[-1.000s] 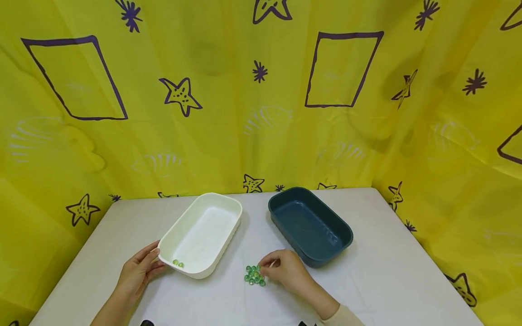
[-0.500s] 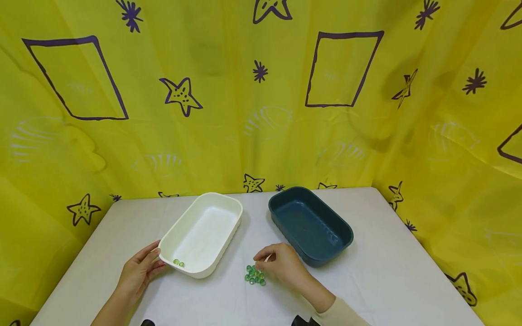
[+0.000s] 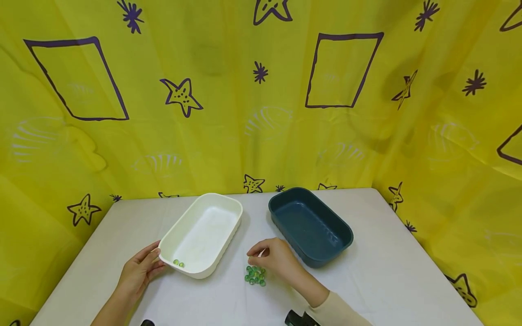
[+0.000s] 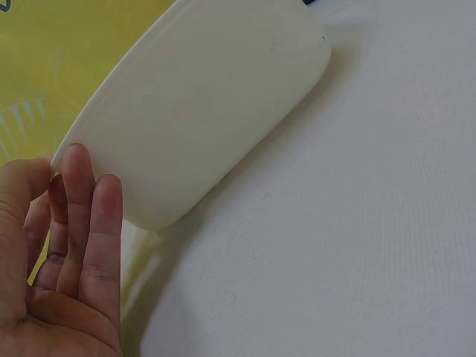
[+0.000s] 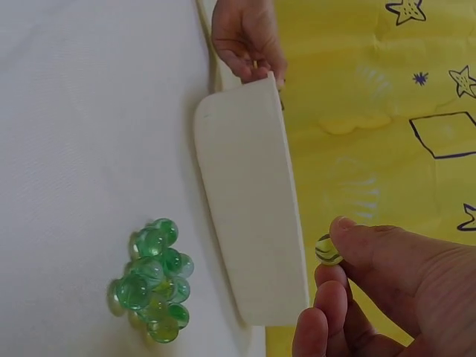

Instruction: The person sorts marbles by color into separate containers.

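My left hand (image 3: 137,274) grips the near left corner of a white rectangular tub (image 3: 208,226), thumb over the rim and fingers against the outer wall in the left wrist view. Two yellow-green marbles (image 3: 178,263) lie inside that tub at its near end. Between thumb and fingertips my right hand (image 3: 274,257) pinches a yellowish marble with dark stripes (image 5: 328,250), seen in the right wrist view. Below those fingers, a cluster of several green glass marbles (image 3: 255,275) sits on the white cloth.
A dark teal tub (image 3: 310,228) with nothing visible inside stands right of the white one, close beyond my right hand. The white-covered table (image 3: 228,303) is backed by a yellow patterned curtain (image 3: 220,145). A black object (image 3: 299,318) shows by the right sleeve.
My right hand has risen from the marble cluster and moved a little left and away from me, a marble pinched in it. The left hand and both tubs stay put.
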A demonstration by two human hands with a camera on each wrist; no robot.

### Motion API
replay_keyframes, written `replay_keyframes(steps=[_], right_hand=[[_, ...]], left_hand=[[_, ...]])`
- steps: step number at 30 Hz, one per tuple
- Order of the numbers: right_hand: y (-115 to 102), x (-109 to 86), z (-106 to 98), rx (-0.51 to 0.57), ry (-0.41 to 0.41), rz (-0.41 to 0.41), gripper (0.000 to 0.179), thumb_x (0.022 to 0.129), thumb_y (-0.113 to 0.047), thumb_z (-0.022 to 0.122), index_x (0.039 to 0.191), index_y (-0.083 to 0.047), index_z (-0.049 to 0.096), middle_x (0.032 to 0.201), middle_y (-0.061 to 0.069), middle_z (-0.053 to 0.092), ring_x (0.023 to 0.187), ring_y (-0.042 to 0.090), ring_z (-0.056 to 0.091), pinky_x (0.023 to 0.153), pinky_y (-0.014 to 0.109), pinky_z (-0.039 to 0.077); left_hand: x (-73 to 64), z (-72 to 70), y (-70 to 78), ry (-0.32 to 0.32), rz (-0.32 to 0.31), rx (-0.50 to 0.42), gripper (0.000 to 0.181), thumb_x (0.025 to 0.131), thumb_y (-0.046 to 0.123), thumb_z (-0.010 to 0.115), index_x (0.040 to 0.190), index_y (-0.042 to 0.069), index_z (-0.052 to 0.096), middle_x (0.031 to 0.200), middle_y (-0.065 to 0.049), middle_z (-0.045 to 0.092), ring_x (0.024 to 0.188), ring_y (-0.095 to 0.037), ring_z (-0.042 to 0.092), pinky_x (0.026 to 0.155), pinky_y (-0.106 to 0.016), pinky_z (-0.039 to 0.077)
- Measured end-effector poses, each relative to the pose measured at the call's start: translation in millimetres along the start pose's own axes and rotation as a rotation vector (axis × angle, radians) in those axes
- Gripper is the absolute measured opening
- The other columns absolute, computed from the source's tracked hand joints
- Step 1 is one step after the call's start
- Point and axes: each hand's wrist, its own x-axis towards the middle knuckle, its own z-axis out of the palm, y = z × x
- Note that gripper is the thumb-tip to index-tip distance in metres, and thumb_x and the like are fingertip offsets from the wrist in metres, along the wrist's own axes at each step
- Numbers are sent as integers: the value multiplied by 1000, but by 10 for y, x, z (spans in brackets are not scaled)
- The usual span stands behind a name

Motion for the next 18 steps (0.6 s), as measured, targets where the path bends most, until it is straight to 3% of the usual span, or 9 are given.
replay_keyframes(steps=[11,18], right_hand=[[-170,101,45,31,11,-60,6,79,-12,82,84,-12,79,75,-5,69,64,7,54,55,18,46],[-265,141,72,32,-2,-28,6,80,-15,82,84,-16,79,75,-9,67,66,8,55,56,19,46]], left_hand=[[-4,-20,-23,-6,23,-7,31,100,12,57,96,37,75,93,8,71,73,-8,70,71,-21,61],[-4,-11,-23,-6,22,-20,30,100,11,58,96,36,75,91,7,71,72,-8,69,71,-22,61]])
